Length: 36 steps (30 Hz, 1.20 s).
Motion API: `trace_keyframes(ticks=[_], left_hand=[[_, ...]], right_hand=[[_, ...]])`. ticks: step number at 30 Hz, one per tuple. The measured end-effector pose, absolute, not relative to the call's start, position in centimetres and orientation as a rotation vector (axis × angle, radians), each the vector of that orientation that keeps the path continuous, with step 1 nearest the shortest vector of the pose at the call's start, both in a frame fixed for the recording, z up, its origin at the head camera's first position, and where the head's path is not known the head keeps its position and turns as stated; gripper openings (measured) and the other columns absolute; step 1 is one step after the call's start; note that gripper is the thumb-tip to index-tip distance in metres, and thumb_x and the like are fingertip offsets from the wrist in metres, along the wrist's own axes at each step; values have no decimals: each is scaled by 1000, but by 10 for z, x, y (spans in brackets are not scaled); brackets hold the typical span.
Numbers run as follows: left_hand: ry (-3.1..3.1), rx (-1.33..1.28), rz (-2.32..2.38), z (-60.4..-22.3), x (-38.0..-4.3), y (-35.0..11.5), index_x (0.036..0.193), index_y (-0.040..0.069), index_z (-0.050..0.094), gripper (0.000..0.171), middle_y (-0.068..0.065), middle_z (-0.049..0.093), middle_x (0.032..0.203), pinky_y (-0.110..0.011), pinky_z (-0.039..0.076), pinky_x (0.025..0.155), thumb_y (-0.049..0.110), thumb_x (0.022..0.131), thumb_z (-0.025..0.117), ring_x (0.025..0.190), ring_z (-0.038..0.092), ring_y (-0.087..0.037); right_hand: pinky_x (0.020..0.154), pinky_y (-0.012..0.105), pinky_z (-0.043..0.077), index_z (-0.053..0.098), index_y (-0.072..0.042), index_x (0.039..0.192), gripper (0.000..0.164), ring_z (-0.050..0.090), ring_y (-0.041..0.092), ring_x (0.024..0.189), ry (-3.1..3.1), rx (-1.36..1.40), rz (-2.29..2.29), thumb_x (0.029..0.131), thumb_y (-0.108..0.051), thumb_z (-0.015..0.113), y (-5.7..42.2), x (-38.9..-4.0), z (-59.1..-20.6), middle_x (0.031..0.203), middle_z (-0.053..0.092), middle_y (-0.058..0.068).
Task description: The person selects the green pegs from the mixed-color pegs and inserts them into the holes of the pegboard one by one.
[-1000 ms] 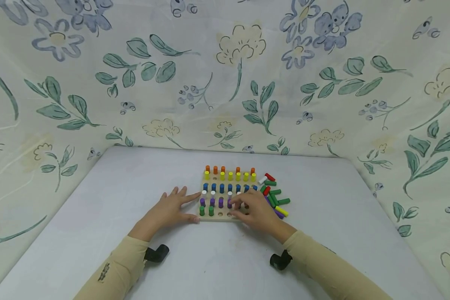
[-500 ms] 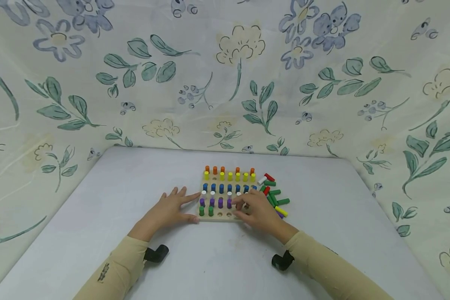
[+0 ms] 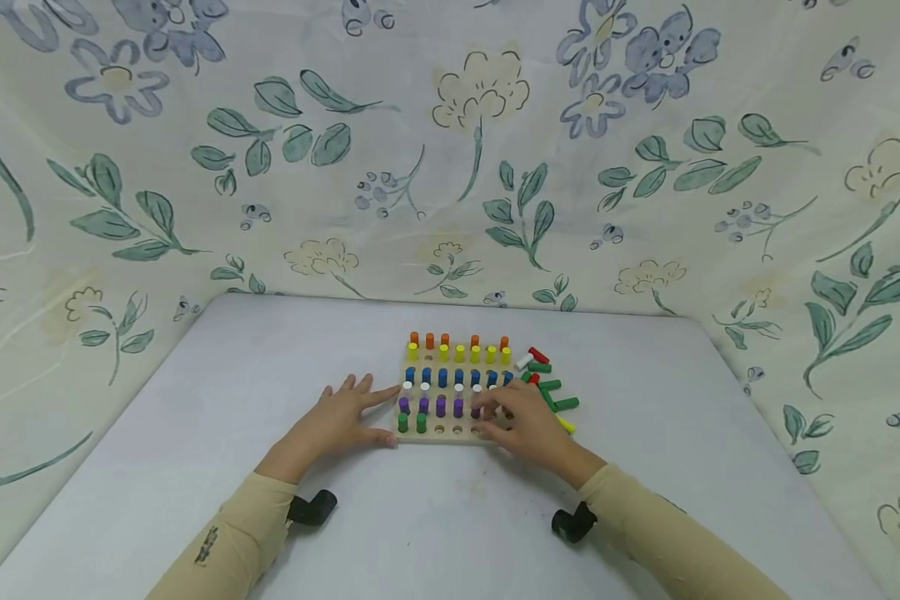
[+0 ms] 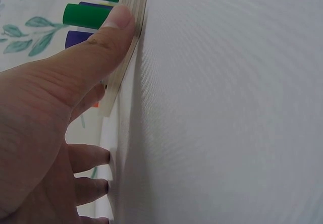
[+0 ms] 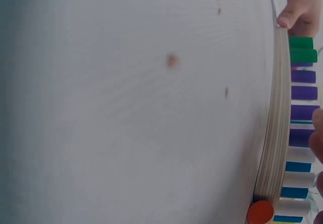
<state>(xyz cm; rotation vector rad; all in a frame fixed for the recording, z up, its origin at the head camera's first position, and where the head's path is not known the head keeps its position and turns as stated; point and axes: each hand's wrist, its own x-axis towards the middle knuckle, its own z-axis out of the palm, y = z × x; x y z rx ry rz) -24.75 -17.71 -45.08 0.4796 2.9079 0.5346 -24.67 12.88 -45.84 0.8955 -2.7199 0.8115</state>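
Observation:
A wooden pegboard (image 3: 450, 440) lies on the table with rows of orange, yellow, blue, white, purple and green pegs standing in it. My left hand (image 3: 345, 417) spreads its fingers at the board's left side. Its thumb (image 4: 118, 19) presses the front corner beside the green pegs (image 4: 86, 16), and the other fingertips rest on the table. Over the purple row, my right hand (image 3: 521, 421) pinches a purple peg (image 5: 301, 137) between thumb and fingers. Several holes of the green row (image 3: 439, 429) show bare. The right hand hides the board's front right part.
Loose green, red, white and yellow pegs (image 3: 550, 385) are scattered right of the board, partly behind the right hand. A round orange end (image 5: 260, 212) shows by the board's near corner. Floral cloth (image 3: 450, 167) hangs behind the white table (image 3: 270, 350).
My right hand has shifted slightly right along the purple row, uncovering a fifth purple peg at its fingertips. The left hand stays in place on the board's edge.

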Motion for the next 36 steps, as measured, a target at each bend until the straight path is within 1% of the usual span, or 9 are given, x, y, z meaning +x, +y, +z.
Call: trace_keyframes(ticks=[3, 6, 10, 13, 19, 24, 31, 36], left_hand=[[2906, 479, 537, -451, -248, -177, 140, 30, 42, 87, -25, 25, 148, -67, 6, 105, 68, 65, 66, 135, 12, -50], [2904, 475, 531, -451, -248, -177, 141, 30, 41, 88, -25, 25, 148, -66, 6, 106, 69, 65, 65, 135, 12, -49], [2905, 469, 529, -450, -248, -176, 140, 30, 41, 88, -24, 24, 148, -66, 6, 106, 69, 65, 65, 136, 12, -49], [2902, 463, 531, -450, -247, -176, 140, 30, 41, 88, -24, 24, 148, -66, 6, 106, 69, 65, 66, 136, 11, -49], [2893, 449, 532, -448, -246, -176, 141, 30, 41, 88, -23, 24, 149, -65, 5, 106, 68, 66, 66, 136, 10, -48], [2896, 447, 528, -448, -246, -175, 141, 31, 41, 88, -23, 24, 149, -65, 5, 107, 68, 65, 66, 136, 10, -48], [2895, 447, 530, -449, -247, -176, 141, 31, 41, 88, -24, 24, 149, -65, 6, 106, 68, 65, 66, 136, 10, -49], [2896, 442, 524, -451, -249, -177, 141, 31, 41, 90, -23, 24, 149, -66, 5, 106, 70, 64, 65, 136, 10, -48]], right_hand=[[74, 28, 38, 66, -26, 104, 23, 46, 9, 81, -2729, 879, 803, 83, -35, 69, 132, -247, -459, 81, 56, -24], [74, 27, 40, 66, -26, 104, 23, 47, 9, 82, -2722, 866, 816, 83, -34, 69, 137, -246, -459, 82, 57, -23], [67, 22, 41, 64, -29, 105, 23, 47, 9, 81, -2698, 861, 801, 83, -32, 69, 143, -246, -462, 83, 57, -24], [64, 22, 40, 64, -30, 107, 24, 47, 10, 79, -2689, 857, 792, 83, -30, 69, 147, -246, -462, 83, 57, -23], [70, 26, 40, 64, -30, 108, 25, 47, 10, 82, -2717, 822, 789, 83, -31, 69, 153, -246, -463, 81, 55, -26], [67, 27, 39, 66, -29, 106, 26, 47, 12, 79, -2733, 781, 834, 81, -30, 72, 158, -244, -462, 80, 55, -28], [68, 27, 37, 67, -25, 104, 24, 48, 16, 78, -2696, 795, 842, 81, -26, 73, 165, -245, -462, 80, 58, -23], [71, 28, 38, 67, -26, 106, 26, 48, 15, 79, -2705, 784, 832, 81, -27, 72, 169, -246, -463, 80, 57, -23]])
